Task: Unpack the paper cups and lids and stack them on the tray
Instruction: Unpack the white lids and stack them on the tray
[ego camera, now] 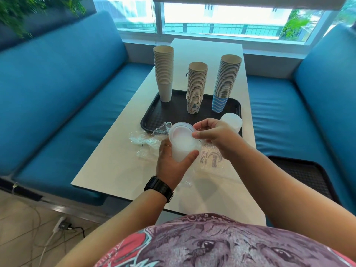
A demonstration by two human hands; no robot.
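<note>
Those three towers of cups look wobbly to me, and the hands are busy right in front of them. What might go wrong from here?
1. The tall blue-striped paper cup stack leans slightly; a bump on the black plastic tray might topple it.
2. The translucent white lid stack is gripped only by the left hand while the right hand pinches its top rim; lids may slip out.
3. Crumpled clear plastic wrap beside the tray could snag.

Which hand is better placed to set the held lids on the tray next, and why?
Probably the left hand: its grip already wraps the lid stack, while the right hand only pinches the stack's top rim. The tray lies just ahead.
</note>
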